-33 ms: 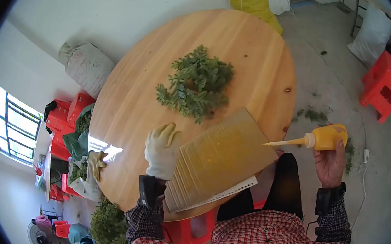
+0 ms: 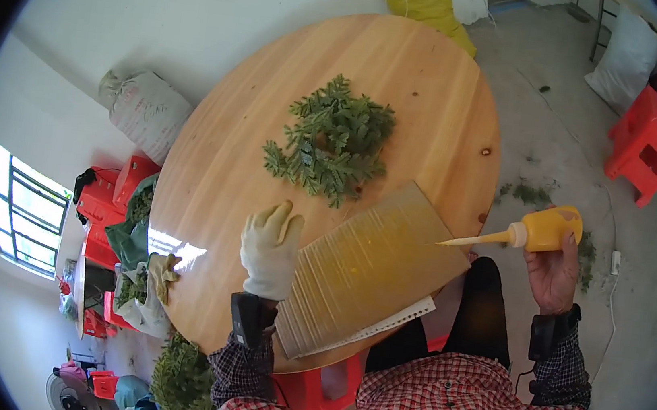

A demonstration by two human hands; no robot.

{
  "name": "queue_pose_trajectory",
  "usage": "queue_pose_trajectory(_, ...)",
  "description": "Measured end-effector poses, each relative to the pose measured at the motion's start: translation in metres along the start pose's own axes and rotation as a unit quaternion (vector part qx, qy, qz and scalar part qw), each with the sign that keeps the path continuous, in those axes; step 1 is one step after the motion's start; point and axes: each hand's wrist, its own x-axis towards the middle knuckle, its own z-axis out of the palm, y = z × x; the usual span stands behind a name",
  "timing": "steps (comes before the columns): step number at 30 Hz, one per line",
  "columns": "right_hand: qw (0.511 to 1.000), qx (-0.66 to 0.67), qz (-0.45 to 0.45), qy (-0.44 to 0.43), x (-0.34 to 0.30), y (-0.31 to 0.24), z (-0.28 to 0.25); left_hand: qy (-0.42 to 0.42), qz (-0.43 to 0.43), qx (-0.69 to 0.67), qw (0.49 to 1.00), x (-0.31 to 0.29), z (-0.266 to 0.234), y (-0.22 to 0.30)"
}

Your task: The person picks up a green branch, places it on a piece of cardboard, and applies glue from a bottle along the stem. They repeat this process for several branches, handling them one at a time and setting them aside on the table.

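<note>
Head view, yellow bottle [image 2: 550,230]: up in the air by the right side of the desk [image 2: 223,136], its long spout [image 2: 480,240] pointing left.
Bottle feel: probably light and soft to squeeze; its smooth side might have been a bit slippery.
Best hold: around the fat part, as the thin spout looked easy to bend.
Right grip [image 2: 552,277]: bare, closed around the fat end.
Left grip [image 2: 269,248]: in a white glove [image 2: 266,267], loosely curled, nothing seen in it, near the board's left side.
Brown board [image 2: 358,269]: on the near side of the desk; likely light and stiff, best held by its edges.
Green sprigs [image 2: 340,141]: on the desk past the board; likely light and springy, best held by the stems.
</note>
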Motion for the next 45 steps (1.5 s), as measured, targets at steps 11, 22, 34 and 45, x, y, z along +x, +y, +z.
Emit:
queue_pose_trajectory(11, 0.992, 0.022, 0.079, -0.097, 0.013, 0.022, 0.006, -0.039, 0.164, 0.140, 0.976, 0.079, 0.034, 0.005)
queue_pose_trajectory(22, 0.997, 0.036, 0.046, -0.053, 0.005, 0.017, 0.015, -0.079, 0.106, 0.201, 0.971, 0.045, 0.027, -0.015)
queue_pose_trajectory(34, 0.992, 0.082, 0.056, -0.084, 0.010, 0.040, 0.048, -0.066, -0.004, -0.061, 0.996, -0.064, -0.014, 0.021)
queue_pose_trajectory(45, 0.973, -0.176, 0.031, -0.145, -0.001, 0.071, 0.093, -0.083, -0.033, -0.085, 0.992, -0.085, -0.004, 0.019)
